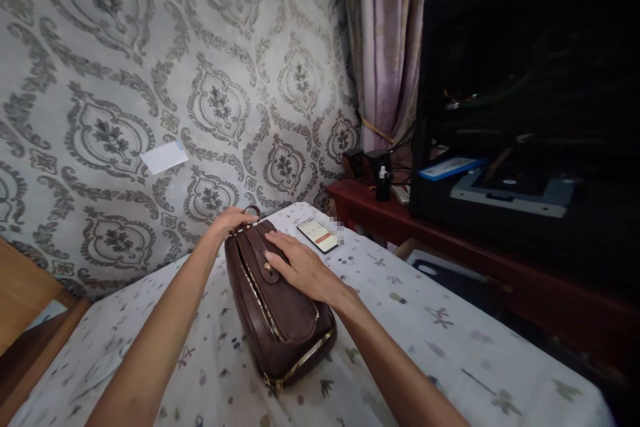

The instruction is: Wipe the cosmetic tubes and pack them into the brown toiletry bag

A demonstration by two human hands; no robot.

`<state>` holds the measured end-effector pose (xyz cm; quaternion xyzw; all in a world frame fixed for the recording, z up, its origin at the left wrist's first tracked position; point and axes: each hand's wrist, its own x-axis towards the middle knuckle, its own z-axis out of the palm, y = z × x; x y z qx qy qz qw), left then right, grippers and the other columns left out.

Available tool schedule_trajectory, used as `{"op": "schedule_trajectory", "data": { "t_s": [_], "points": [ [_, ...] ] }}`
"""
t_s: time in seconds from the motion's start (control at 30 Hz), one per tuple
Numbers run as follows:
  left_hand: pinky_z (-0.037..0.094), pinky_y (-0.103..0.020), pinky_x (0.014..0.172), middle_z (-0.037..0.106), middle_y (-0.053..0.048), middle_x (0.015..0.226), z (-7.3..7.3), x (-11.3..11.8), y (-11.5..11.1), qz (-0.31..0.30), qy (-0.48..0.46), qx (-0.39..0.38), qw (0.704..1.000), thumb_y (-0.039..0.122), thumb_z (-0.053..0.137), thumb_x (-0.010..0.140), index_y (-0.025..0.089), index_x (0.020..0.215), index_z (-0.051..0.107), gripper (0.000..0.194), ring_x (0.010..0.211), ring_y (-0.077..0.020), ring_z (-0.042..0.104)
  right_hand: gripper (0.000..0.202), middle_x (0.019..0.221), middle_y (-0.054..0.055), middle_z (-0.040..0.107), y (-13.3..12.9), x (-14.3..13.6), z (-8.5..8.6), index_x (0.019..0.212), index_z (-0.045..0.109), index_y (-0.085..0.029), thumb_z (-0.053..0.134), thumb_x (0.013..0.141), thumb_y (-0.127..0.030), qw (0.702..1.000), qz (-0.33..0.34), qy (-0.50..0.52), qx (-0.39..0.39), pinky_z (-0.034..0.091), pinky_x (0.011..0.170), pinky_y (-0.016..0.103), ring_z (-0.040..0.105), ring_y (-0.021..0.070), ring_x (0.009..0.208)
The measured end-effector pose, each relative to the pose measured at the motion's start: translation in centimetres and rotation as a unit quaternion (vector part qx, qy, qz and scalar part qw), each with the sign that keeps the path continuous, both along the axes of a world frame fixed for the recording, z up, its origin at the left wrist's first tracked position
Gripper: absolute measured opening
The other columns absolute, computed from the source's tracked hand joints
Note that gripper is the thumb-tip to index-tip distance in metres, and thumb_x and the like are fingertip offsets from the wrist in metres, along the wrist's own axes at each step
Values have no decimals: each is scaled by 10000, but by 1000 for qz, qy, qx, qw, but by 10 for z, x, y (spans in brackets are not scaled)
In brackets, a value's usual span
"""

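A brown leather bag [293, 317] lies on a white patterned bed sheet, its near end towards me. A gold-toned zip runs along its top and appears partly undone. Another zip crosses the near end. My left hand [233, 221] grips the bag's far left corner beside a small strap loop [253, 209]; its fingertips are partly hidden. On the top of the bag rests my right hand [295, 263], fingers stretched out, with the thumb close to a gold stud [269, 267] on a leather tab.
Beyond the bag lies a phone [319, 235] with its screen lit. A dark television [500, 80] stands on a red-brown wooden table [360, 197] to the right, beside small black devices [377, 170]. Patterned wallpaper [220, 103] rises behind the bed [415, 327]. Wooden furniture [30, 293] borders the left.
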<state>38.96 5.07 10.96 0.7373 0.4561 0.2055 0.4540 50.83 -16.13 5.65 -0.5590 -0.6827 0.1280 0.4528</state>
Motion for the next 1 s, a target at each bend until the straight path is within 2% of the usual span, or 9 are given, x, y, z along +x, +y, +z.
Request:
{"op": "schedule_trajectory", "data": {
  "t_s": [0.17, 0.4, 0.57, 0.8, 0.9, 1.0],
  "points": [
    [355, -279, 488, 564, 17, 481, -1, 9, -3, -10, -5, 9, 1000, 365, 858, 426, 193, 552, 618, 321, 439, -138, 472, 543, 1491, 181, 516, 0, 0, -1, 1420, 531, -110, 432, 986, -422, 1000, -3, 3, 6, 303, 1210, 485, 425, 299, 1433],
    [289, -253, 511, 472, 59, 446, -1, 12, -13, 1, -28, 107, 994, 323, 754, 482, 194, 490, 530, 258, 478, -110, 404, 541, 1496, 205, 503, -2, 0, 2, 1420, 517, -57, 413, 1002, -384, 1000, -6, -11, 3, 308, 1207, 468, 420, 294, 1436],
    [302, -260, 547, 498, 46, 493, -2, 10, -24, -4, -52, 153, 987, 349, 722, 538, 184, 520, 560, 232, 530, -119, 412, 517, 1483, 204, 518, -2, 0, 1, 1414, 524, -66, 384, 1016, -366, 1000, -9, -25, 9, 320, 1201, 483, 434, 292, 1428],
    [334, -263, 593, 493, 52, 538, 0, 6, -37, -59, -79, 159, 982, 430, 758, 576, 186, 545, 547, 325, 575, -123, 427, 497, 1452, 198, 553, 2, 0, -5, 1375, 560, -98, 376, 1019, -392, 999, -8, -19, 48, 369, 1169, 515, 484, 298, 1388],
    [324, -258, 592, 481, 60, 544, 1, 5, -38, -81, -83, 147, 982, 452, 769, 579, 188, 561, 535, 353, 566, -116, 413, 521, 1460, 203, 543, 4, 0, -7, 1391, 545, -78, 367, 1023, -400, 998, -9, -24, 48, 361, 1181, 494, 473, 293, 1398],
    [337, -256, 598, 517, 51, 582, 2, 0, -34, -103, -84, 123, 984, 485, 768, 605, 185, 612, 565, 362, 580, -121, 449, 510, 1465, 180, 546, 5, 1, -9, 1400, 544, -105, 367, 1021, -398, 998, -12, -24, 58, 364, 1183, 493, 475, 286, 1399]
  ]
}}
